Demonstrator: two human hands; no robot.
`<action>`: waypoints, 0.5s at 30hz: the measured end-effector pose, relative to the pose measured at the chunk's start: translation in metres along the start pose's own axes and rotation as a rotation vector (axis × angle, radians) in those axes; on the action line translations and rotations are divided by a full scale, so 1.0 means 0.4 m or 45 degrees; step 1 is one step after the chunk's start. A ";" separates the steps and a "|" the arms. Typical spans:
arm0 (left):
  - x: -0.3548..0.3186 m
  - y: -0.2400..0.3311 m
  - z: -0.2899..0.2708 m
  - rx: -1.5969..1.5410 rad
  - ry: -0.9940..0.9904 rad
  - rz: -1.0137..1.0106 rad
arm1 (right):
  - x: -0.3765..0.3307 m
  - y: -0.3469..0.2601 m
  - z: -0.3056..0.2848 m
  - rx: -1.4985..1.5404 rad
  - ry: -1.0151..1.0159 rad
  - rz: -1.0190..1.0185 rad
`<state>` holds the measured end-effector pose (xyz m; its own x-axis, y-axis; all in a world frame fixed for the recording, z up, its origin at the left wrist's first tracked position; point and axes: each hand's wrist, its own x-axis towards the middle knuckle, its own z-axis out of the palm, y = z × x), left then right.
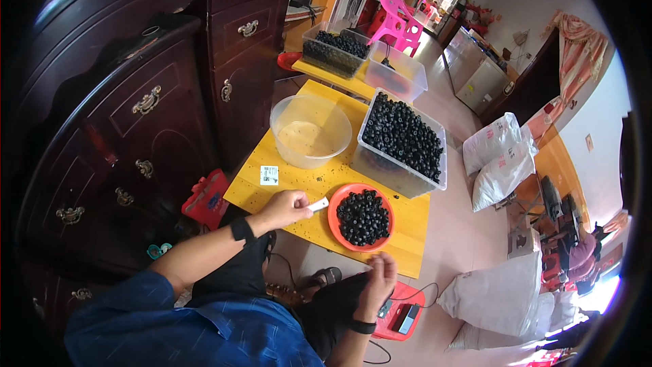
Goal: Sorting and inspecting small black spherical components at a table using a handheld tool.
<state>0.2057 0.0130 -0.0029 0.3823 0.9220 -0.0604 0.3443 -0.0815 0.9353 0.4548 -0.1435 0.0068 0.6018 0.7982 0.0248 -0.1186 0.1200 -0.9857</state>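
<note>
My left hand (285, 209) is closed around a small flat white piece (318, 204) that sticks out past the fingertips toward an orange-red plate (332, 223). Heaped on that plate are small, round, glossy black pieces (363, 217), some with a ring-like opening. My right hand (380, 280) hovers just off the table's near edge, below the plate. Its fingers are loosely bent and slightly apart, and I see nothing held in them. A white printed card (269, 175) lies on the yellow table (305, 221), left of the plate.
Beyond the plate stand a round clear tub (311, 98) and a deep clear bin (402, 163) full of black pieces. More clear bins (326, 61) sit farther back. Dark cabinets (136, 122) flank the left; white sacks (489, 299) line the right. A red stool (401, 323) holds a device.
</note>
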 end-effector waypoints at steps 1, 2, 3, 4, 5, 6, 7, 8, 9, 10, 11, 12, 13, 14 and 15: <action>-0.024 -0.001 0.011 -0.417 -0.104 -0.050 | -0.030 -0.004 0.025 -0.023 -0.121 0.106; -0.056 0.016 0.025 -0.662 -0.190 -0.075 | -0.061 -0.003 0.056 0.015 -0.232 0.185; -0.083 0.024 0.035 -0.674 -0.260 -0.043 | -0.090 0.000 0.090 0.053 -0.343 0.264; -0.108 0.019 0.049 -0.716 -0.256 -0.046 | -0.114 0.006 0.125 0.131 -0.408 0.339; -0.131 0.015 0.063 -0.755 -0.255 -0.050 | -0.135 0.014 0.153 0.211 -0.469 0.413; -0.155 0.018 0.073 -0.783 -0.246 -0.076 | -0.148 0.028 0.172 0.244 -0.508 0.426; -0.177 0.021 0.080 -0.811 -0.236 -0.101 | -0.156 0.045 0.187 0.278 -0.548 0.437; -0.192 0.023 0.083 -0.836 -0.222 -0.135 | -0.166 0.060 0.192 0.267 -0.570 0.384; -0.202 0.017 0.085 -0.827 -0.231 -0.138 | -0.174 0.062 0.200 0.203 -0.574 0.370; -0.212 0.010 0.085 -0.834 -0.204 -0.158 | -0.180 0.079 0.202 0.200 -0.619 0.377; -0.222 0.002 0.080 -0.848 -0.167 -0.177 | -0.186 0.088 0.207 0.191 -0.674 0.385; -0.230 -0.001 0.074 -0.813 -0.172 -0.179 | -0.189 0.093 0.205 0.195 -0.672 0.386; -0.237 -0.006 0.071 -0.808 -0.174 -0.181 | -0.190 0.094 0.202 0.107 -0.720 0.408; -0.242 -0.010 0.069 -0.811 -0.184 -0.172 | -0.188 0.092 0.200 0.018 -0.769 0.428; -0.245 -0.013 0.067 -0.813 -0.195 -0.164 | -0.187 0.091 0.198 0.023 -0.766 0.430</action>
<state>0.1893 -0.0872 -0.0110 0.5058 0.8414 -0.1904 -0.1614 0.3091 0.9372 0.3429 -0.1520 -0.0179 -0.0123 0.9818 -0.1895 -0.2385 -0.1869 -0.9530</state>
